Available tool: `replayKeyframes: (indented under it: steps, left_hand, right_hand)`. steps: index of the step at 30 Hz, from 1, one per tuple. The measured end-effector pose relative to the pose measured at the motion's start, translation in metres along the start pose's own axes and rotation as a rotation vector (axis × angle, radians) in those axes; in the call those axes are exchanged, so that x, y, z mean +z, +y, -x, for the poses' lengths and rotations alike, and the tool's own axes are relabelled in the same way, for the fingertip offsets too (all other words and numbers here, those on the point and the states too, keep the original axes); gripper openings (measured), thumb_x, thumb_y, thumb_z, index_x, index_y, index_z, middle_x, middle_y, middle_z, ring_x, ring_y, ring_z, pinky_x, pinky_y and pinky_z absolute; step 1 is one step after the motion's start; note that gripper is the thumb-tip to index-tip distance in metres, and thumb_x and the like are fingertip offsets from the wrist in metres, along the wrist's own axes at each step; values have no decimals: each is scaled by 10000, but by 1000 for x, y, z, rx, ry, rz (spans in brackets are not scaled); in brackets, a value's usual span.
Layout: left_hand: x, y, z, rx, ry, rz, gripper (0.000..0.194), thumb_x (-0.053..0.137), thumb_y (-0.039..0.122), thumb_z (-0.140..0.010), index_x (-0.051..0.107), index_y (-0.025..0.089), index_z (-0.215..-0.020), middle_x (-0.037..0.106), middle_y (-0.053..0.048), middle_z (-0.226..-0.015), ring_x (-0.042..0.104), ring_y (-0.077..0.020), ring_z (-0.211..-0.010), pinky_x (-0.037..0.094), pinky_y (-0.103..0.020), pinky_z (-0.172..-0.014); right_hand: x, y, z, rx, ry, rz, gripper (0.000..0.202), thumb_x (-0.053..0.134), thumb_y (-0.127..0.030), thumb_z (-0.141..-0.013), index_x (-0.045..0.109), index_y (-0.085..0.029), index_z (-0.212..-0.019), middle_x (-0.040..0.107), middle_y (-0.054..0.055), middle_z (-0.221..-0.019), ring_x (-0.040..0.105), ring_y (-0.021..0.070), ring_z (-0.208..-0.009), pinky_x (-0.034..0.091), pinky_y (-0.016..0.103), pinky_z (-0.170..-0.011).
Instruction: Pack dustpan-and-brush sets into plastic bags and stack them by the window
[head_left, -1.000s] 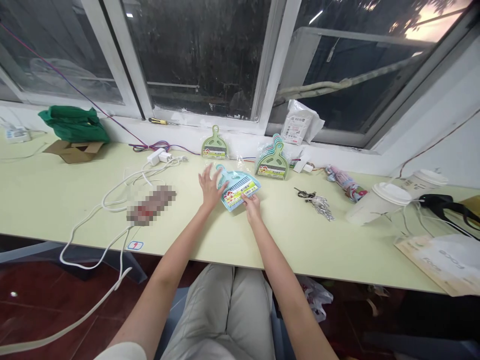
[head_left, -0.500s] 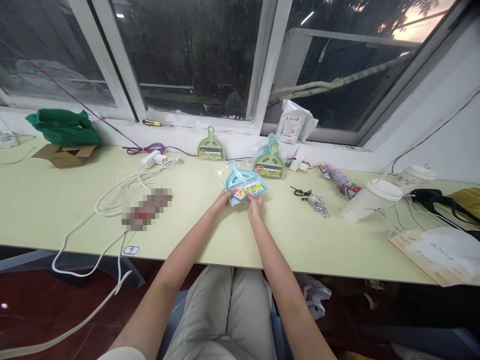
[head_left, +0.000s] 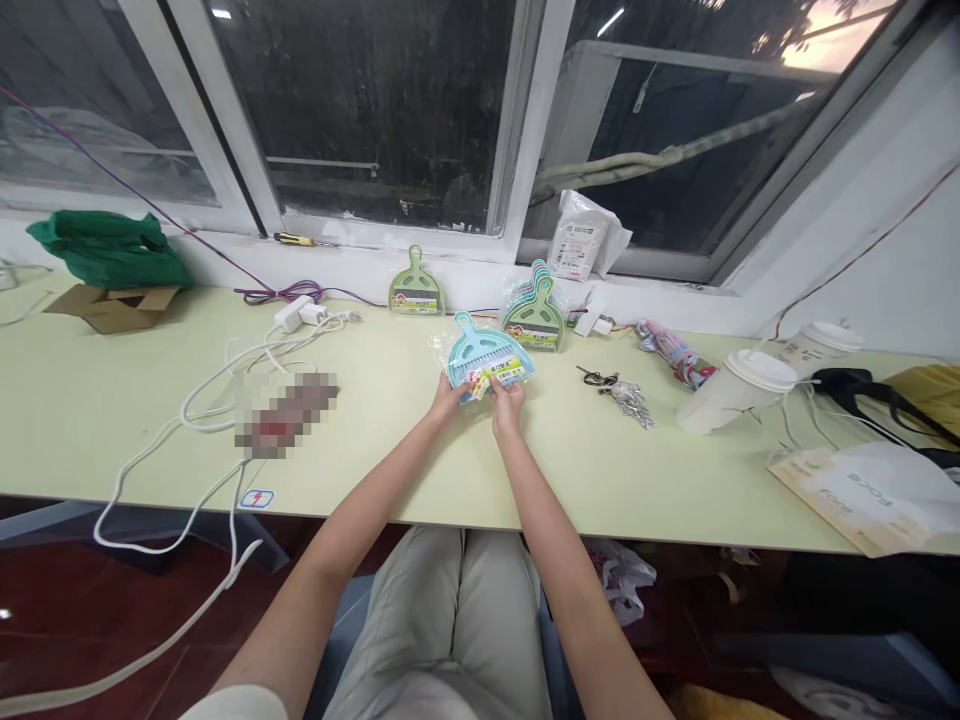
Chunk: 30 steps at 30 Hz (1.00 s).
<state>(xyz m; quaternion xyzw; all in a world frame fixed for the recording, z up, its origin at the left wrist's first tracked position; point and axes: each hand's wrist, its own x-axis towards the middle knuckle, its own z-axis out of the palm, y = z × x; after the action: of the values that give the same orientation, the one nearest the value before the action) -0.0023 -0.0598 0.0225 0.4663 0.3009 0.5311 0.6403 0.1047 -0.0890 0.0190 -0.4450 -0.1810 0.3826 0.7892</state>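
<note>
A light-blue mini dustpan and brush set [head_left: 480, 350], in a clear plastic bag with a printed label, is held just over the table. My left hand [head_left: 447, 398] grips its lower left edge, and my right hand [head_left: 508, 403] pinches its lower edge on the right. The dustpan's handle points away from me, toward the window. Behind it, a green dustpan set [head_left: 416, 285] leans against the wall. Right of that, a stack of bagged dustpan sets [head_left: 534, 318] with a green one in front also leans there.
White cables and chargers [head_left: 300, 312] lie on the left, near a blurred-out object [head_left: 289, 415]. Keys [head_left: 628, 398], a folded umbrella [head_left: 675, 352], white lidded cups [head_left: 739, 390] and a paper bag [head_left: 862, 495] are on the right. A green cloth bag [head_left: 105, 250] rests on a cardboard box [head_left: 112, 308].
The label on the blue dustpan set looks shifted or creased under my fingers. The camera view has moved slightly; both hands keep their hold.
</note>
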Motion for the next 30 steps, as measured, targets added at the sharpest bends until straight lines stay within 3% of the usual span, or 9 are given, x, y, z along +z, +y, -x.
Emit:
replayKeyframes:
  steps: [4, 8, 12, 15, 20, 23, 28, 30]
  left_hand:
    - [0, -3, 3, 79, 170, -60, 755, 752, 292, -705, 358, 269, -1348, 506, -86, -1385, 445, -259, -1312, 361, -393, -1079]
    - [4, 4, 17, 58, 175, -84, 836, 686, 383, -791, 178, 295, -1449, 425, -94, -1463, 351, -264, -1381, 302, -390, -1110]
    - [10, 10, 25, 13, 162, -51, 892, 670, 375, -804, 88, 296, -1476, 366, -92, -1509, 297, -258, -1412, 273, -392, -1120]
    - [12, 10, 25, 39, 225, -66, 842, 653, 377, -815, 121, 294, -1464, 432, -82, -1465, 390, -234, -1357, 333, -365, -1079]
    - [9, 6, 22, 88, 345, -186, 753, 644, 401, -810, 248, 244, -1431, 643, -77, -1207, 565, -237, -1180, 439, -336, -960]
    - [8, 3, 23, 91, 277, -163, 789, 677, 402, -785, 252, 233, -1428, 644, -89, -1207, 573, -249, -1168, 466, -344, -931]
    - [9, -3, 22, -52, -68, -65, 867, 795, 371, -670, 329, 289, -1396, 587, -94, -1293, 632, -265, -1045, 530, -382, -820]
    - [8, -2, 16, -136, -121, -28, 812, 812, 355, -654, 400, 298, -1352, 612, -86, -1255, 638, -261, -1038, 523, -388, -843]
  right_hand:
    - [2, 0, 5, 0, -14, 48, 406, 739, -268, -587, 561, -179, -942, 714, 38, -900, 673, 178, -844, 541, 268, -686]
    - [3, 0, 9, 1, -45, 43, 405, 737, -275, -594, 554, -190, -945, 713, 42, -924, 673, 180, -868, 540, 272, -707]
    - [4, 0, 9, -2, -42, 50, 392, 743, -280, -588, 544, -197, -915, 712, 35, -898, 669, 175, -845, 533, 265, -688]
    - [4, 1, 10, -9, -53, 73, 380, 749, -301, -588, 534, -197, -883, 708, 31, -873, 661, 167, -813, 523, 256, -666]
    - [5, 3, 14, -44, -78, 38, 411, 747, -317, -599, 548, -193, -937, 709, 36, -926, 662, 166, -834, 522, 256, -688]
    - [4, 3, 14, -40, -47, -6, 425, 749, -298, -591, 561, -184, -955, 710, 49, -957, 669, 170, -851, 527, 257, -698]
    - [-1, -4, 5, -23, 83, -32, 433, 711, -255, -613, 567, -179, -1015, 710, 80, -1028, 672, 184, -925, 544, 275, -736]
    - [-3, -6, 2, -18, 112, -35, 438, 701, -241, -621, 562, -184, -1032, 707, 85, -1046, 670, 183, -941, 549, 278, -742]
